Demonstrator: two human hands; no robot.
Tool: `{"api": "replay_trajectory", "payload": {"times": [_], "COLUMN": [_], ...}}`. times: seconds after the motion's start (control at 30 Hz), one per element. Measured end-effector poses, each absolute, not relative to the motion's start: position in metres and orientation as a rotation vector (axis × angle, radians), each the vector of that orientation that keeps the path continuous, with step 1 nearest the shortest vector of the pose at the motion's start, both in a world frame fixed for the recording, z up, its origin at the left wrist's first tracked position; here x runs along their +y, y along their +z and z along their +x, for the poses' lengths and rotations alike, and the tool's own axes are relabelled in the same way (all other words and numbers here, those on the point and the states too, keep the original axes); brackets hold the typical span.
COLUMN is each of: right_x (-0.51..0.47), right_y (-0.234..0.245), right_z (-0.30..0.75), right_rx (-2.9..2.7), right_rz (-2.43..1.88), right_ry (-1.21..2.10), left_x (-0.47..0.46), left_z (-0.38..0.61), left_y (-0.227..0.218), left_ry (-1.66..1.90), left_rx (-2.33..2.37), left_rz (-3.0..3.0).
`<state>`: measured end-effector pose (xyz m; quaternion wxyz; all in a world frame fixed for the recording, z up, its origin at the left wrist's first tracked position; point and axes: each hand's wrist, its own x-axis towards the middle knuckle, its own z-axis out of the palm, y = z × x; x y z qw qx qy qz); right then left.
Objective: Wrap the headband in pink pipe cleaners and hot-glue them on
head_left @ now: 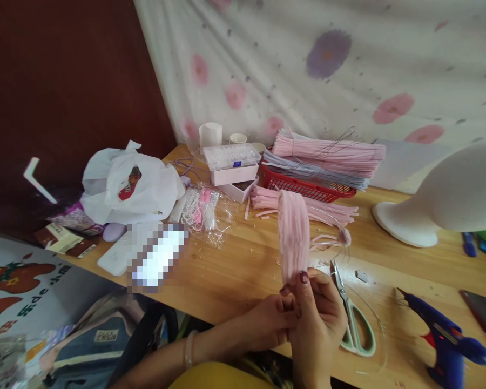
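Note:
My right hand [322, 321] pinches the lower end of a pink pipe-cleaner band [294, 232] between thumb and fingers. The band is made of several fuzzy strips lying side by side, stands upright and bends over at the top. My left hand [267, 322], with a pale bangle on its wrist, is closed at the same lower end, its fingers curled against the right hand. The band's bottom is hidden by the fingers. Just right of my right hand, scissors [354, 324] with pale green handles lie on the wooden table [227, 270].
A blue glue gun [441, 329] lies at the right, before a white foam head [449, 189]. Pink pipe cleaners [263, 200] lie before a red basket [308, 186] heaped with bundles. Bagged beads [202, 208], a clear-lidded box [231, 156] and a white bag [146, 189] stand left.

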<state>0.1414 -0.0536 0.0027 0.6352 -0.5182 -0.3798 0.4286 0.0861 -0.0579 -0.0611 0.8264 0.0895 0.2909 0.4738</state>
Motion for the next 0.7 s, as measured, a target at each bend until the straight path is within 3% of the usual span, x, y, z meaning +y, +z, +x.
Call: {"api": "replay_trajectory", "payload": {"times": [0.27,0.53,0.7], "right_x": [-0.061,-0.058,-0.062], "right_y": [0.0,0.003,0.002], "right_z": [0.143,0.145,0.145], "right_rx": [-0.85,-0.789,-0.812], "right_rz": [-1.184,-1.124,-1.163], "right_ry": [1.012,1.083,1.072], "left_x": [-0.054,-0.056,-0.053], "left_z": [0.079,0.082,0.079], "left_y": [-0.039,-0.05,-0.038], "left_ry": [0.857,0.92,0.889], "left_rx": [0.351,0.532,0.384], "left_rz": [0.225,0.358,0.225]}}
